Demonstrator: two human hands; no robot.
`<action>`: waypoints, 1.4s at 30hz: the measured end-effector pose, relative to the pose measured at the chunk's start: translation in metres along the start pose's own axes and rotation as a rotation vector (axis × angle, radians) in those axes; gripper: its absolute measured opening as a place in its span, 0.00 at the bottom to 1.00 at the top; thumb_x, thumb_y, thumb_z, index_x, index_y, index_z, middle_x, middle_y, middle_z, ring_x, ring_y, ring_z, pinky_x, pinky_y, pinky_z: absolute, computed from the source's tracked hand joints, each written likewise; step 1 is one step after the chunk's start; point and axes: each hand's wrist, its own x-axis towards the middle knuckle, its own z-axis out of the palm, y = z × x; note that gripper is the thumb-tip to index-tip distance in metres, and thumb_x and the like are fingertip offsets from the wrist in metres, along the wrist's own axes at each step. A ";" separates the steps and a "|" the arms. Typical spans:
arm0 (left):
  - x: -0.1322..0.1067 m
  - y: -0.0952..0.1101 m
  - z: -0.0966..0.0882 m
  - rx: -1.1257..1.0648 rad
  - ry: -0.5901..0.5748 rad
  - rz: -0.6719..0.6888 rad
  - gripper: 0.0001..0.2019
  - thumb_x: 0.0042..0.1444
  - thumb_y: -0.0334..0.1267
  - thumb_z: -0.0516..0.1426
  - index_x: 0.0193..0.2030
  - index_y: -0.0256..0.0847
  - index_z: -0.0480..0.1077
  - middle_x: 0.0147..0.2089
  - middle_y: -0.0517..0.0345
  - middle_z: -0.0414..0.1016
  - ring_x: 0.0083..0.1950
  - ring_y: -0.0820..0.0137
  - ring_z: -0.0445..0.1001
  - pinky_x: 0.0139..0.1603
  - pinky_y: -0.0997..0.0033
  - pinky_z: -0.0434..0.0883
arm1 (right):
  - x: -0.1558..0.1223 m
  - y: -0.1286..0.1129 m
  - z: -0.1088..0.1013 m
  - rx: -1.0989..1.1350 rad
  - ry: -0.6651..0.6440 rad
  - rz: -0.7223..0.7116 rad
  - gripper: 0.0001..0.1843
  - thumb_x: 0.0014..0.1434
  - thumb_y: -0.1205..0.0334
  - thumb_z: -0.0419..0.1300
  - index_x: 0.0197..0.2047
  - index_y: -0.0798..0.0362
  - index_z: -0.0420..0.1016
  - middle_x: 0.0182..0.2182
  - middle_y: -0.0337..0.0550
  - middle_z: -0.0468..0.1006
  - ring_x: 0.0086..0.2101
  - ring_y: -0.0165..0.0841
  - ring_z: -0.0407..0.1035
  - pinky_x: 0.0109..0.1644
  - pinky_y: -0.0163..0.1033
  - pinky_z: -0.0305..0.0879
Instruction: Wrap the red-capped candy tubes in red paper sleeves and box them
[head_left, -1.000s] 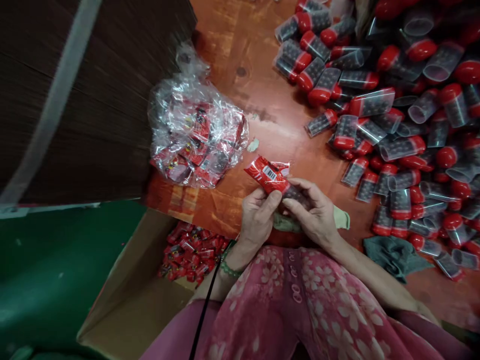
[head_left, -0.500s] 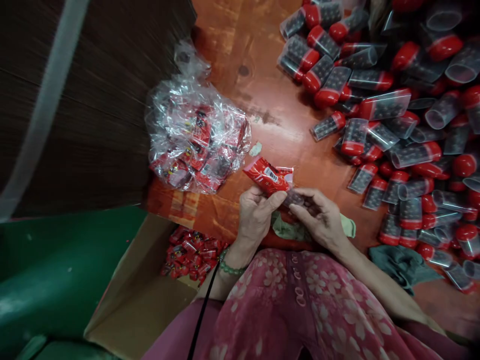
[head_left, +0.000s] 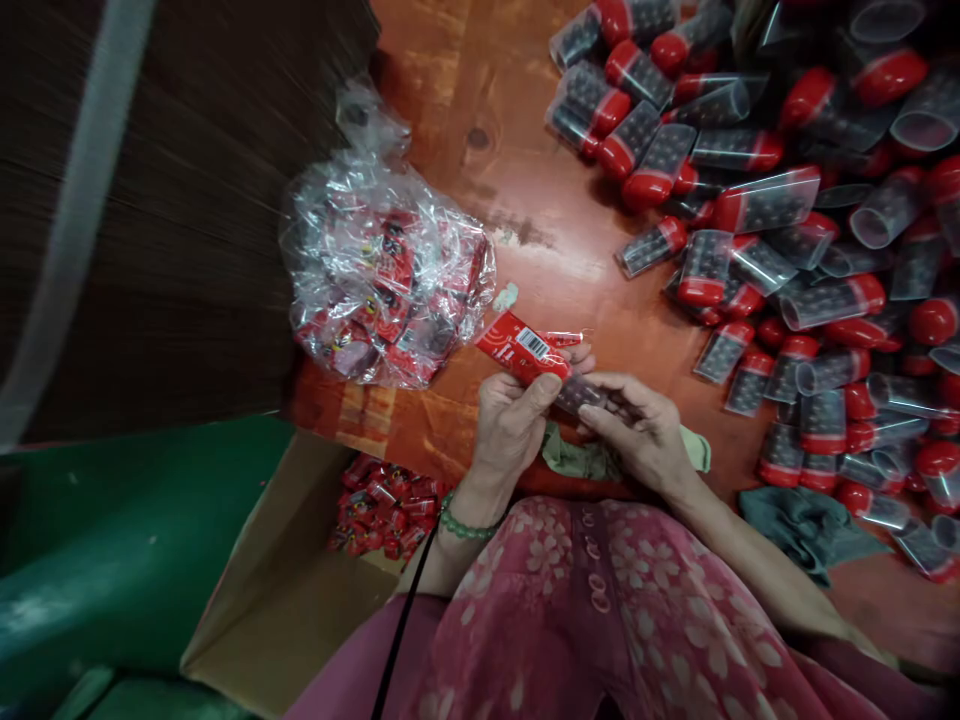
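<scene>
My left hand (head_left: pixel 510 425) pinches a red printed wrapper (head_left: pixel 521 350) with a white barcode patch, held just above the table's near edge. My right hand (head_left: pixel 637 430) grips a clear tube of dark beads (head_left: pixel 581 393), whose end sits inside the wrapper's open mouth. Both hands are closed and nearly touch. A green bead bracelet (head_left: pixel 461 525) circles my left wrist. A pale green cloth (head_left: pixel 574 460) lies under my hands.
A large heap of clear tubes with red caps (head_left: pixel 787 220) covers the right of the red-brown table (head_left: pixel 540 220). A clear plastic bag of red wrappers (head_left: pixel 386 280) lies at left. A cardboard box (head_left: pixel 292 590) below holds wrapped red packs (head_left: pixel 382 505). A dark green rag (head_left: pixel 806 520) lies at right.
The wrapper has slid further over the tube between my hands. The view has shifted slightly; the hands stay in the same place.
</scene>
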 end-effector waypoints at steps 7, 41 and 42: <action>-0.009 -0.011 -0.002 0.091 -0.030 -0.039 0.15 0.51 0.47 0.67 0.41 0.40 0.81 0.48 0.48 0.83 0.51 0.59 0.81 0.56 0.59 0.75 | 0.000 0.001 0.007 0.191 0.000 0.136 0.18 0.54 0.50 0.69 0.44 0.49 0.76 0.27 0.35 0.78 0.24 0.26 0.71 0.30 0.33 0.72; -0.092 -0.005 -0.044 0.237 0.198 -0.002 0.11 0.53 0.46 0.66 0.36 0.40 0.77 0.46 0.50 0.81 0.52 0.61 0.79 0.55 0.62 0.75 | -0.005 0.000 0.022 -0.459 -0.485 -0.494 0.18 0.62 0.45 0.61 0.35 0.50 0.63 0.34 0.40 0.79 0.28 0.27 0.70 0.32 0.32 0.65; -0.098 -0.002 -0.052 0.290 0.302 0.108 0.11 0.55 0.46 0.64 0.37 0.40 0.77 0.49 0.50 0.81 0.53 0.62 0.78 0.57 0.62 0.74 | -0.006 -0.004 0.020 -0.547 -0.517 -0.515 0.17 0.63 0.46 0.60 0.36 0.51 0.65 0.33 0.40 0.79 0.29 0.28 0.70 0.33 0.33 0.65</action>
